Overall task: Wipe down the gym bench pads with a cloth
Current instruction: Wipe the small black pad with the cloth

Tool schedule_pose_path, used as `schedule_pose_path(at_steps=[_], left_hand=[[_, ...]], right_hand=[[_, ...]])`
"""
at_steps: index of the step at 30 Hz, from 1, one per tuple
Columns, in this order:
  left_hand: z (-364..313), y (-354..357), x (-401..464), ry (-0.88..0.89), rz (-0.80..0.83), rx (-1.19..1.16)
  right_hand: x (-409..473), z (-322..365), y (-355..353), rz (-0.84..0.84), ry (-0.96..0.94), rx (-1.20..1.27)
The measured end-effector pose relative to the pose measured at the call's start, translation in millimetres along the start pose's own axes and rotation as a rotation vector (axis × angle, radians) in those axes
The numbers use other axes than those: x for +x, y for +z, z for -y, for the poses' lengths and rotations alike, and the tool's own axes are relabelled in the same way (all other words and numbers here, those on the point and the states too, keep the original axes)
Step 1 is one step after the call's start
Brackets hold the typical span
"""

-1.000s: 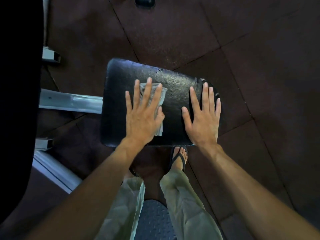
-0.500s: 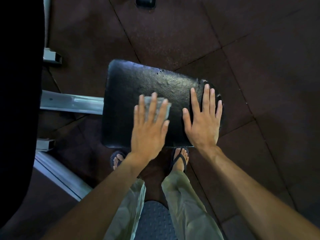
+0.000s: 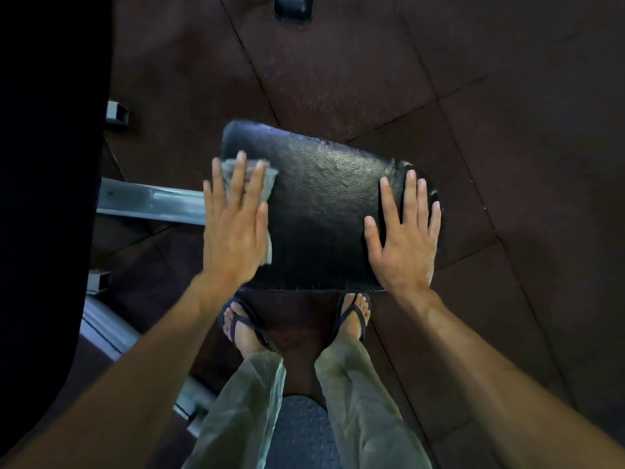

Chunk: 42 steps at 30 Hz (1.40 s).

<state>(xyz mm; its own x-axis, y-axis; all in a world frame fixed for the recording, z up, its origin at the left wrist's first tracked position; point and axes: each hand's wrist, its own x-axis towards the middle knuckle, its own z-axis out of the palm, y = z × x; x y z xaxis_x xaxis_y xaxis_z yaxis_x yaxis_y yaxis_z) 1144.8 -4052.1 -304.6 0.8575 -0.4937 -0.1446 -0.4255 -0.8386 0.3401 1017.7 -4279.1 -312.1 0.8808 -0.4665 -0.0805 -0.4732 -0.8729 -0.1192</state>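
Seen from above: a black bench pad (image 3: 324,211) sits in front of the person, above a dark rubber floor (image 3: 372,62). The left hand (image 3: 233,228) lies flat, fingers spread, pressing a small grey cloth (image 3: 267,184) onto the pad's left edge. The right hand (image 3: 404,235) rests open and flat at the pad's right end, holding nothing. The cloth looks thin, soft and light, likely to bunch; pinning it under the whole palm suits it best. The pad looks firm and slightly glossy.
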Motion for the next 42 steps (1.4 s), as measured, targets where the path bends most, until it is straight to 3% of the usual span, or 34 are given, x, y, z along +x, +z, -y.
schedule_pose_path(at_steps=[5,9,15,19,23,29,34,39,42], left_hand=[[-61.0,32.0,-59.9,0.098,0.099,0.018],[-93.0,37.2,-4.4,0.223,0.072,0.03],[-31.1,5.7,76.6,0.065,0.055,0.048],[-9.2,1.2,22.4,-0.023,0.015,-0.032],[-36.6,21.2,-39.1,-0.087,0.041,-0.028],[-94.5,38.6,-12.3,0.084,0.072,-0.029],[-72.0,22.3,5.8,0.208,0.12,-0.083],[-11.9,11.2,5.2,0.025,0.047,0.126],[-9.9,17.8,4.0,0.013,0.035,0.182]], right_hand=[[-0.6,0.3,2.0,0.01,0.004,-0.042],[-1.1,-1.8,2.1,0.0,0.0,-0.027],[-0.1,-3.2,1.5,-0.001,-0.009,0.009],[-1.5,-1.0,2.0,0.009,0.002,0.005],[-1.9,0.8,2.7,0.002,0.018,-0.016],[-0.6,-1.2,2.3,0.006,0.009,0.003],[1.7,-1.0,-2.3,0.029,0.014,0.103],[2.2,29.8,-22.4,0.031,0.125,0.341],[0.8,88.6,-26.2,0.033,0.065,0.319]])
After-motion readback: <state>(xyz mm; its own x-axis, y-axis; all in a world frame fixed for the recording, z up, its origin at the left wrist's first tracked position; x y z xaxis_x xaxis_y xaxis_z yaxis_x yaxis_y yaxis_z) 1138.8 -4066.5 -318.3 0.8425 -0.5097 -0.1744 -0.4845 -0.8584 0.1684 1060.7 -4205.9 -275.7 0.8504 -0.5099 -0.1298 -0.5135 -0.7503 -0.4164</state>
